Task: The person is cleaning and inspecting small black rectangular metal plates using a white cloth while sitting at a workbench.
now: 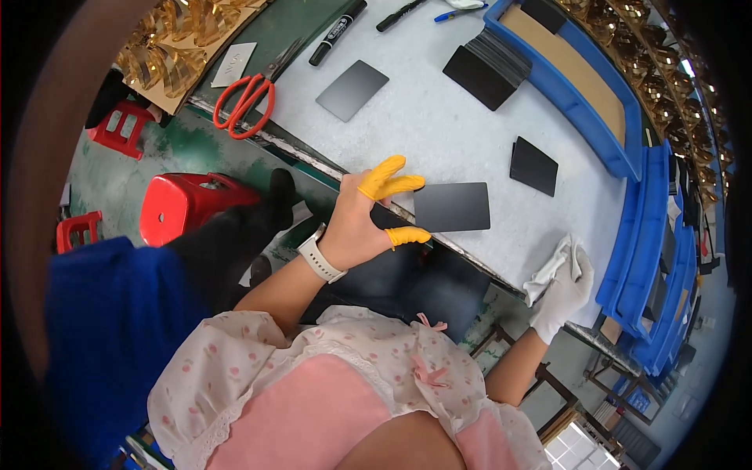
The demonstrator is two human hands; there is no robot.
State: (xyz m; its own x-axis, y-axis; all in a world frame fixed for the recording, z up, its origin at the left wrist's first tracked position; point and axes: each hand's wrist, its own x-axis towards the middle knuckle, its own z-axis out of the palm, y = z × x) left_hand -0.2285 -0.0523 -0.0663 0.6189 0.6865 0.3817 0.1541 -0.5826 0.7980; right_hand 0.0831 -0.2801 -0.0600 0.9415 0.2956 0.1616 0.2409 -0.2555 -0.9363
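My left hand [351, 223] wears yellow finger cots on its thumb and two fingers. It grips a thin dark grey rectangular plate [453, 207] by two opposite edges, near the plate's left end, at the table's front edge. To the right, my right hand [565, 294], in a white glove, is closed on a crumpled white cloth [551, 270] at the table's surface. Another grey plate [352, 90] lies flat farther left. A small dark plate or short stack [534, 166] sits right of the held one, and a fanned stack of dark plates [486, 74] stands behind.
Orange-handled scissors [244, 106], a black marker [338, 31] and a blue pen [460, 12] lie along the back left. A blue tray [576, 94] borders the far right, with more blue trays [638, 251] stacked nearby. Red stools [188, 205] stand on the floor at left, beside another person's leg.
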